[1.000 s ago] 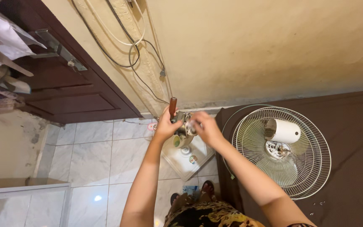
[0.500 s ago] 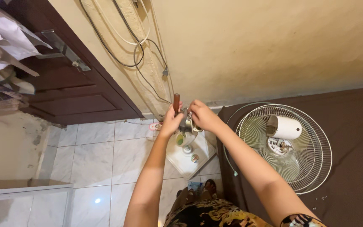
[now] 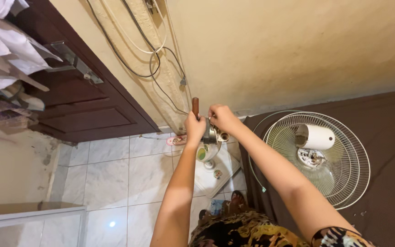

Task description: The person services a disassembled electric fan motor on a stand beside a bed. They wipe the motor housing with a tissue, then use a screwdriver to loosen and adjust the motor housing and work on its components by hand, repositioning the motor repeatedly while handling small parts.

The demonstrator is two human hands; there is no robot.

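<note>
Left hand point(image 3: 194, 127) is clenched on a brown-handled screwdriver point(image 3: 195, 106) and right hand point(image 3: 223, 118) pinches the fan motor point(image 3: 210, 135) held above the white base point(image 3: 216, 171); the motor looks rigid, fairly heavy, best gripped around its casing.

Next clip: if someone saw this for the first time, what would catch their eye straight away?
First, the two hands meeting mid-frame: the left hand grips a brown-handled tool upright, while the right hand holds a small metal part beside it. Next, the fan grille with its white motor housing, lying flat on a dark brown cloth at the right. Behind, loose cables hang down the beige wall beside a dark wooden door.
</note>
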